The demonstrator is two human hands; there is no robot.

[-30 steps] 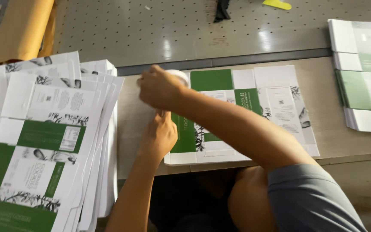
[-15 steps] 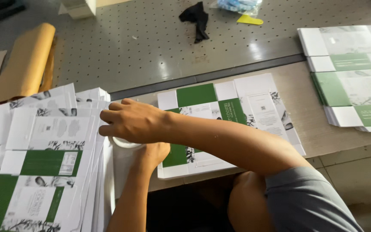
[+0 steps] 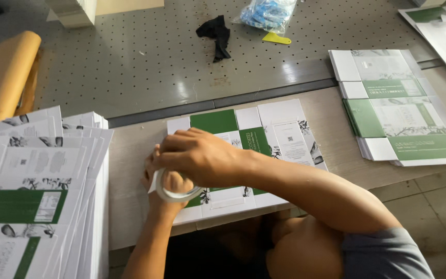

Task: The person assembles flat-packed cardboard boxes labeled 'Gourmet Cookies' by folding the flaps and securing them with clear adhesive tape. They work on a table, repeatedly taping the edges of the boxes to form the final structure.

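Left of the flat box sheet [image 3: 264, 150] a stack of sheets [image 3: 37, 196] is piled. At the flat box sheet's left edge a tape roll [image 3: 174, 194] is gripped between the left hand [image 3: 163, 188] and the right hand [image 3: 202, 155]. The roll is judged light and stiff, best held by its rim.

Grey short sleeve, bare forearms, no gloves.

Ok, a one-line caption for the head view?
Both hands, right hand over left hand, grip a white tape roll above a flat green-and-white printed carton sheet.
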